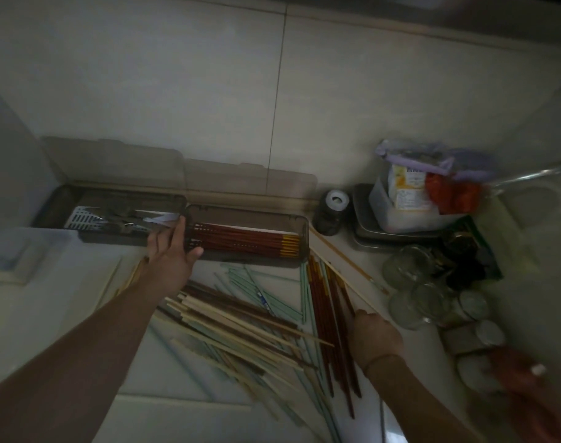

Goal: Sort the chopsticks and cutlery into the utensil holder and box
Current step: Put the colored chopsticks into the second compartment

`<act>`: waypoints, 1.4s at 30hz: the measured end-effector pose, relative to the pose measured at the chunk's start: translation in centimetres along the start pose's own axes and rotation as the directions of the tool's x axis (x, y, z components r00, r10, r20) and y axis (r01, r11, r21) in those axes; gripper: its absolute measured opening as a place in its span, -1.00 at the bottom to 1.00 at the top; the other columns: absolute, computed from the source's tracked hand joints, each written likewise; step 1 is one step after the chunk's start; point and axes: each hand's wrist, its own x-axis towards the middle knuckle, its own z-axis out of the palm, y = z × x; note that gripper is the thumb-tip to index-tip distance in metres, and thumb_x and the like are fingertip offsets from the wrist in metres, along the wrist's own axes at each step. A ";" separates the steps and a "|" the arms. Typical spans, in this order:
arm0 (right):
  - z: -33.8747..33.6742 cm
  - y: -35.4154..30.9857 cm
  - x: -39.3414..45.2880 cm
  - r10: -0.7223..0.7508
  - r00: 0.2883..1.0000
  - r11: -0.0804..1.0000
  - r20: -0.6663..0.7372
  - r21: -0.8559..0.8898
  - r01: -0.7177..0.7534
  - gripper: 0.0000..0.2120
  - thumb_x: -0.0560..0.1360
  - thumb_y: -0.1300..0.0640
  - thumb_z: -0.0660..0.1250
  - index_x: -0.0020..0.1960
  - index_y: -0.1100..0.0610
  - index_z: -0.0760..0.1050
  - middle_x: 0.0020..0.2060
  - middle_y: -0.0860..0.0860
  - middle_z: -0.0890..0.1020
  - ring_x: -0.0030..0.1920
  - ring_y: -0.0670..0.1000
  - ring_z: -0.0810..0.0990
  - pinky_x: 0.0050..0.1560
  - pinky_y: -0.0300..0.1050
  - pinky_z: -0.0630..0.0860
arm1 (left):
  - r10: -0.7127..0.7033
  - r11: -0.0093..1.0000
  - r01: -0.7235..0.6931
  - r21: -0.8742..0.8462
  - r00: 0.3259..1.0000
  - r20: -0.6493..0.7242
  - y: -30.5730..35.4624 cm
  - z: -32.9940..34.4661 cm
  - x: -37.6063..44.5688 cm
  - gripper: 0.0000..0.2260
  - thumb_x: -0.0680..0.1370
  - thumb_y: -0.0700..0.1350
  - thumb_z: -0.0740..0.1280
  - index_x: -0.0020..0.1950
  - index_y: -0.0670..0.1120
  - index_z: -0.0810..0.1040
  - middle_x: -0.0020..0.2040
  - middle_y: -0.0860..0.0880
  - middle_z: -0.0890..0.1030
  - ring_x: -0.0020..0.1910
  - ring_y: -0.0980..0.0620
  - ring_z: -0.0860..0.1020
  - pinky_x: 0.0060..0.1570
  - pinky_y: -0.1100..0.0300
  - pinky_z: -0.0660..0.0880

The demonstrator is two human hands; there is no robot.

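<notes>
Pretty dim kitchen counter [65, 314] shot, looking down at both arms. Two smoky see-through boxes sit side by side against the tiled wall [176, 75], lids flipped up behind them. The right box [300, 233] has a neat row of dark red chopsticks [240, 239] with yellow ends lying flat in it, tips pointing left. The left box [58, 206] holds a white slotted insert and some metal cutlery [125, 219], though it's too blurry to say which pieces.

The left hand [173, 251] is reaching out to where the two boxes meet. Fingers are spread and fairly straight, resting on the near edge of the boxes, thumb sticking out to the right over the rim of the chopstick box. It isn't gripping anything as far as I can see.

The right hand [373, 334] is down on the loose pile [240, 324] in the middle of the counter, knuckles up, fingers curled down over a bunch of dark red sticks [323, 302] that run roughly away from the camera. Looks like it's got hold of them, but the fingertips are hidden so I can't swear to it. The rest of the pile is a jumble of pale green, pale wood and brown sticks fanned out toward the left.

Off to the right: a few glass jars [407, 266], a dark bottle [330, 212] and a plastic tub [410, 212] of packets sitting in a metal tray [362, 238].
</notes>
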 end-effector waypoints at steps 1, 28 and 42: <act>-0.2 0.1 0.0 -0.003 1.000 1.000 0.014 -0.017 0.004 -0.78 0.57 0.15 0.11 0.12 0.11 0.48 0.08 0.02 0.61 0.06 0.03 0.61 -0.06 -0.18 0.49 | 0.003 1.000 -0.003 -0.001 1.000 0.000 0.0 0.0 0.0 -0.36 0.63 0.09 0.16 0.59 0.02 -0.11 0.55 -0.15 0.07 0.53 -0.16 -0.12 0.46 -0.08 -0.05; -12.3 -12.2 7.5 -0.378 0.735 0.617 -0.563 0.439 0.653 -0.72 0.62 0.03 0.12 0.02 0.14 0.56 -0.17 -0.02 0.53 -0.16 0.02 0.50 -0.17 -0.02 0.50 | -0.035 0.999 0.034 -0.018 0.999 -0.026 0.2 0.0 -0.1 -0.30 0.62 0.13 0.17 0.57 0.05 -0.23 0.55 -0.11 0.07 0.54 -0.08 -0.15 0.44 -0.23 0.08; -6.0 -14.8 11.9 -0.536 0.833 0.658 -0.135 0.551 0.513 -0.62 0.52 0.48 0.14 0.25 0.27 0.51 0.17 0.24 0.52 0.16 0.20 0.50 0.11 -0.45 0.24 | -0.044 0.998 0.046 0.031 0.997 -0.064 0.2 0.1 -0.4 -0.28 0.61 0.19 0.12 0.57 0.01 -0.25 0.54 -0.08 0.11 0.54 -0.05 -0.10 0.42 -0.23 0.10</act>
